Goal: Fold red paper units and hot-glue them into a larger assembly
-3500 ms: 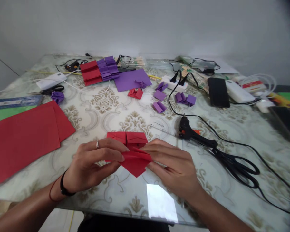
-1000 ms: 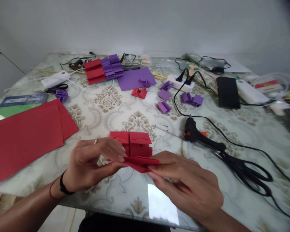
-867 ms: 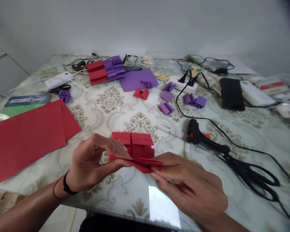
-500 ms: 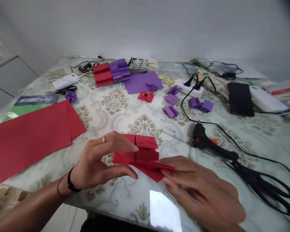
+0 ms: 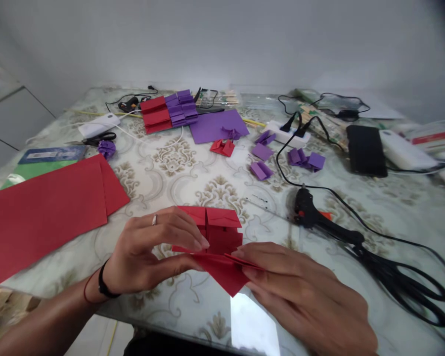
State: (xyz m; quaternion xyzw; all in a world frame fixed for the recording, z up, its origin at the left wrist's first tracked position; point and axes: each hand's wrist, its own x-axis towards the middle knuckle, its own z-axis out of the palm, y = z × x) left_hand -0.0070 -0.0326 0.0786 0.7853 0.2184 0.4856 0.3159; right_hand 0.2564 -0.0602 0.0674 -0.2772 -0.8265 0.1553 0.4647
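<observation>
A small folded red paper piece [image 5: 228,278] is held at the table's near side, one pointed corner hanging down. My right hand [image 5: 304,291] is closed on its right end, thumb below and fingers above. My left hand [image 5: 155,247], with a ring and a black wristband, pinches its left end between thumb and fingertips. Just behind the held piece lies a larger folded red paper [image 5: 223,217] with flaps and a centre crease; my left fingers and the held piece hide part of it.
Red sheets [image 5: 48,212] lie at left. To the right are a black glue gun [image 5: 319,217], large black-handled scissors [image 5: 400,277] and a ruler [image 5: 267,207]. Folded purple pieces [image 5: 261,170], a white power strip [image 5: 287,134] and a phone [image 5: 367,151] sit further back.
My left hand has closed from an open pose onto the left end of the folded red piece. That piece has tilted, showing more of its lower corner.
</observation>
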